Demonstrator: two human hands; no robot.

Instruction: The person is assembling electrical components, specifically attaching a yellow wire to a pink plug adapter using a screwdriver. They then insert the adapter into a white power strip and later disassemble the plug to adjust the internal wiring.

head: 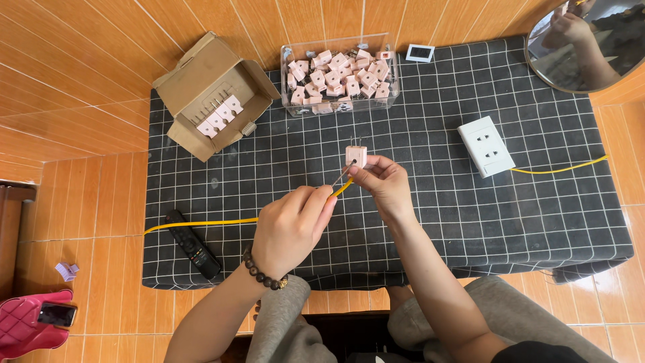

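The scene was brightly and evenly lit by soft, daylight-like light — nothing was dim or burnt out. Shadows were faint: a soft one lay under the cardboard box (pixel 213 94) and short, diffuse ones under the forearms on the dark gridded cloth (pixel 470 215). Broad pale sheen ran across the glossy orange floor tiles (pixel 74 81) at upper left, and the clear plastic tub (pixel 339 74) showed small glints on its walls. The round mirror (pixel 591 40) in the top right corner looked slightly washed out. Focus was sharp across the cloth and both hands — no motion blur. The wide lens bent the tile lines and cloth edges outward toward the corners.
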